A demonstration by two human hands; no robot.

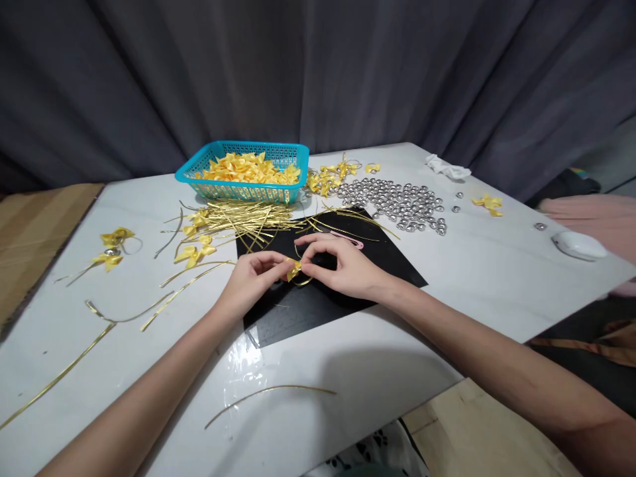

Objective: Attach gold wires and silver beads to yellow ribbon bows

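Observation:
My left hand [254, 273] and my right hand [338, 262] meet over a black mat [348, 298] at the table's middle. Between their fingertips they pinch one small yellow ribbon bow [294, 268] with a thin gold wire tie looped under it. A heap of gold wire ties [238, 218] lies just beyond my left hand. A teal plastic basket [248, 192] full of yellow bows stands behind that heap.
Several silver beads [402, 204] are spread at the back right, with finished bows [330, 175] next to them. Loose bows [113, 248] and stray gold ties [124, 318] lie at the left. A white mouse-like object [579, 245] and a crumpled tissue [447, 167] sit at the right.

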